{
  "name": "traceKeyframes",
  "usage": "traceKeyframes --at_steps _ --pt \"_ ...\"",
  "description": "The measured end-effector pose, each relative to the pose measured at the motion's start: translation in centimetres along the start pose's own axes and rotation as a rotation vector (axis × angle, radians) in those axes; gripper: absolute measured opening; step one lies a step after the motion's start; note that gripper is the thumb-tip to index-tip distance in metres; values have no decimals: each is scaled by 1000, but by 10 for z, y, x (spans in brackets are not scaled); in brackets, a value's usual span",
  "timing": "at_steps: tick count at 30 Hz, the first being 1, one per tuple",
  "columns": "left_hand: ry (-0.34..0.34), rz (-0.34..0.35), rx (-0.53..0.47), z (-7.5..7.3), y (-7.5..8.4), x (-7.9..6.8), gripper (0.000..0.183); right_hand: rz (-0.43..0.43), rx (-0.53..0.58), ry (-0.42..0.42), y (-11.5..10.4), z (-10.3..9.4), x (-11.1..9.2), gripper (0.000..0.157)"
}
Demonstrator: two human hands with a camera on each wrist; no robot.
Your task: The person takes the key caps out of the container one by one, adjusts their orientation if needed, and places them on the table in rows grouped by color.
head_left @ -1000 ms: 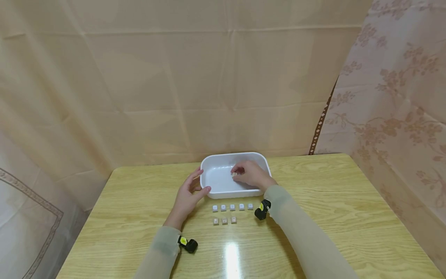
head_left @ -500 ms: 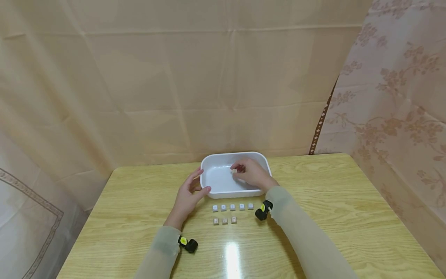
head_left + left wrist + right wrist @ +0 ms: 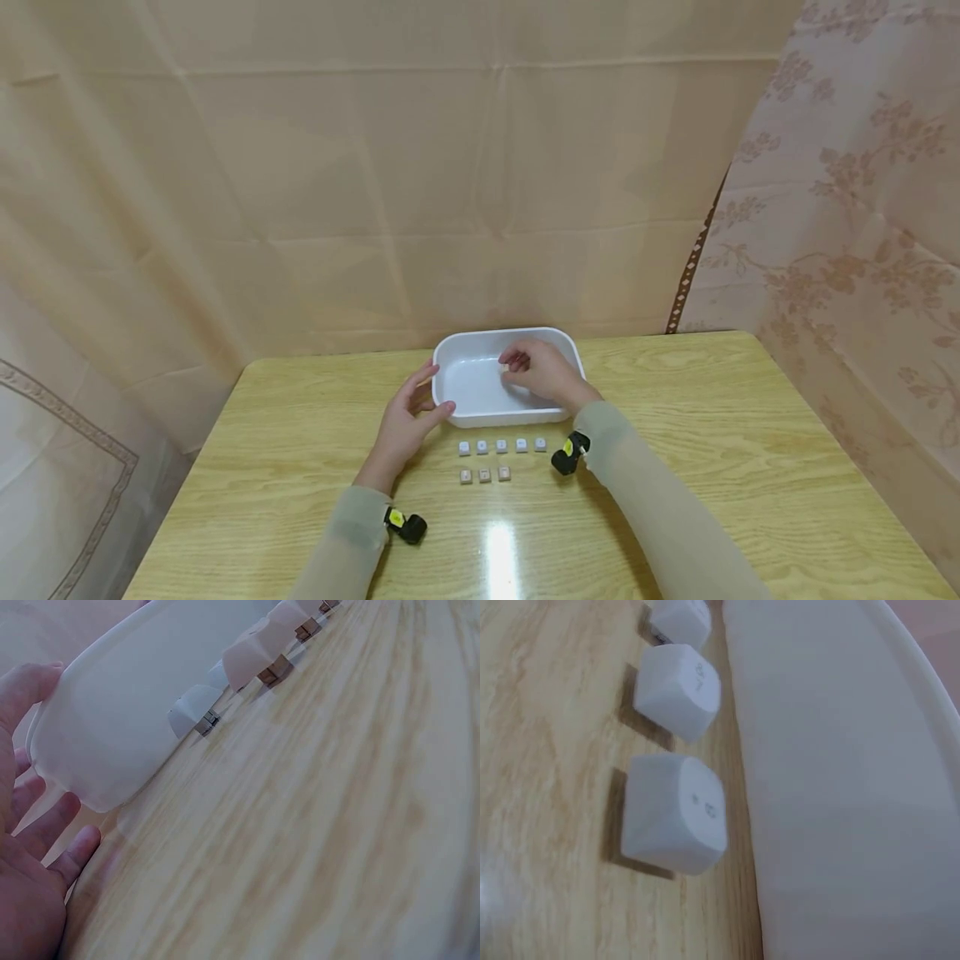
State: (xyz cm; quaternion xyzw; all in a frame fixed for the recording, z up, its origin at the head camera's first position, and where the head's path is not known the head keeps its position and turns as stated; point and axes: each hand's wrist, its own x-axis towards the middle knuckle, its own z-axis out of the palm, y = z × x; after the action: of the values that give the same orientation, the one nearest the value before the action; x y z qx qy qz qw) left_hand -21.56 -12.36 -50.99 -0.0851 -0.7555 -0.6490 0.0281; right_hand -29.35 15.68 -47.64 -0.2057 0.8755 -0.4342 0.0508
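A white rectangular tray [image 3: 495, 417] stands at the back of the table. My left hand [image 3: 401, 425] rests against its left end, the thumb on the near side and the index fingertip at the rim. In the left wrist view the left hand's fingers [image 3: 75, 851] are spread and mostly straight. Over the tray's inside, my right hand [image 3: 543, 371] pinches a small pale keycap, almost hidden by the fingertips. Near the tray's front lies a row of several white keycaps [image 3: 502, 447]. Closer to me is a shorter row of three beige keycaps [image 3: 485, 475].
The wood-grain table [image 3: 300, 467] reaches back to a beige curtain [image 3: 337, 208]. At the right hangs a flowered curtain [image 3: 862, 208]. A black wrist camera [image 3: 407, 527] sits on the left sleeve and another black camera [image 3: 572, 452] on the right.
The right hand's fingers have lifted slightly and turned over the tray, and the pinched keycap shows less than before. The left hand, tray and keycap rows have stayed in place.
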Motion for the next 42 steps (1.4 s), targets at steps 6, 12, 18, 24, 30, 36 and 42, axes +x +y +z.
traceKeyframes --at_steps 6,12,18,24,30,36,42 --pt "4 -8 2 0 -1 0 71 -51 33 9 1 1 0 16" --pt "3 -32 1 1 0 -2 71 -62 64 6 1 -1 -1 18" --pt "-9 -35 -2 4 1 -2 71 -75 68 1 -1 -8 -4 21" --pt "-7 -51 16 4 0 0 70 -142 67 28 -18 -21 -15 21" --pt "-8 -56 27 2 0 1 70 -184 70 60 -34 -31 -33 22" --pt "3 -66 33 0 1 0 71 -153 59 62 -37 -36 -54 21" --pt "11 -74 40 -1 1 -1 71 -167 89 84 -40 -38 -75 21"
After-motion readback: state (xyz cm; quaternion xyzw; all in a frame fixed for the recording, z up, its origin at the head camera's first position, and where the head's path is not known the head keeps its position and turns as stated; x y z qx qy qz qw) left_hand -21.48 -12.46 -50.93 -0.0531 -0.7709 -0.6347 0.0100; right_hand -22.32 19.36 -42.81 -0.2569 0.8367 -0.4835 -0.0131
